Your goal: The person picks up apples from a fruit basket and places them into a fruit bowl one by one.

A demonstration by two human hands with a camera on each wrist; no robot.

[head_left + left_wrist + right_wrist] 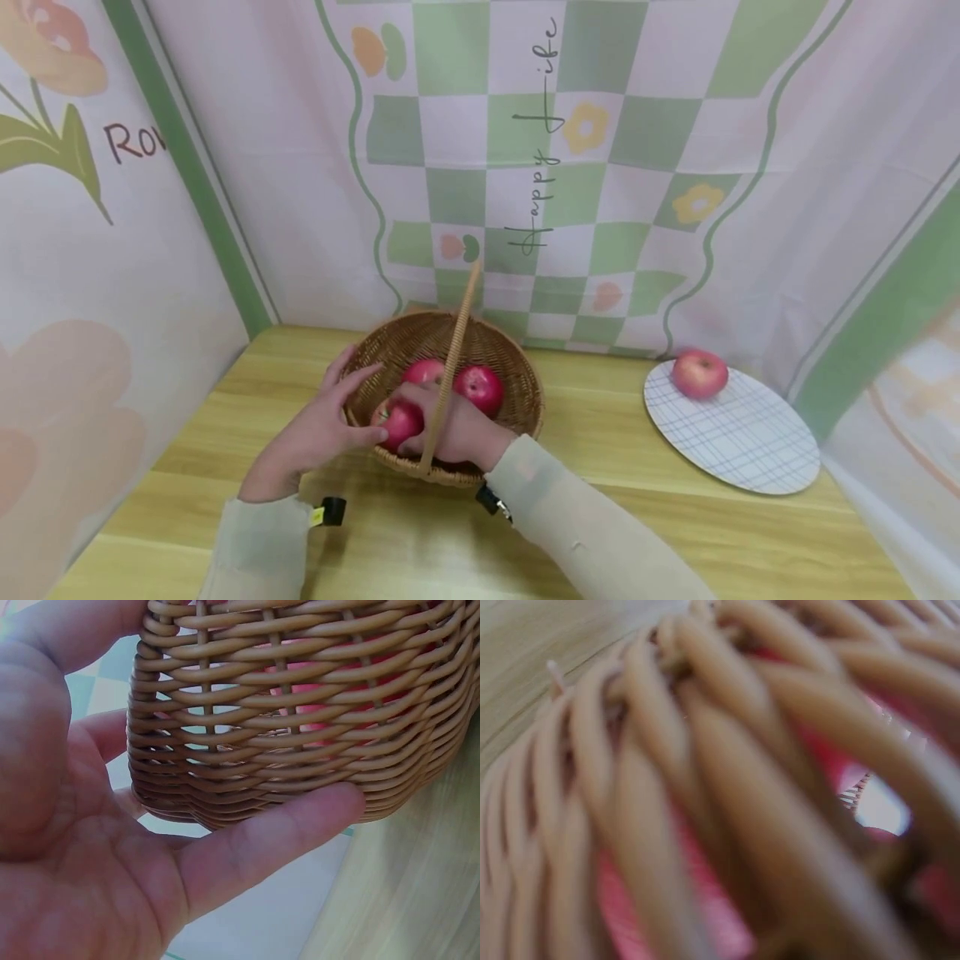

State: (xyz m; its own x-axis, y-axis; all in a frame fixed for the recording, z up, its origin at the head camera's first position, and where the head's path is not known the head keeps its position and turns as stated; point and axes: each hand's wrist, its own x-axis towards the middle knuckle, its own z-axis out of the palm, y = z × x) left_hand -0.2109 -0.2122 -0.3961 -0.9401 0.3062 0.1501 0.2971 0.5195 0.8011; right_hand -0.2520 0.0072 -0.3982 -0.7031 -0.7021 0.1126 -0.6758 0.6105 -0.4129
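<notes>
A brown wicker basket (528, 400) with an upright handle (459, 333) stands on the table and holds several red apples. My right hand (457, 429) reaches in beneath the handle and grips an apple (402, 423) near the basket's front left. Behind it lie another apple (423, 370) and a darker red apple (480, 389). My left hand (318, 425) is at the basket's left side, fingers extended and spread, thumb pointing toward the gripped apple. In the left wrist view, the thumb (277, 832) lies along the wicker wall (247, 735). Wicker strands fill the right wrist view, hiding the right hand there.
On the right, a white oval plate (738, 433) with blue lines bears one apple (700, 374). The wooden table (600, 500) backs onto a patterned cloth (517, 150), with more printed cloth on both sides.
</notes>
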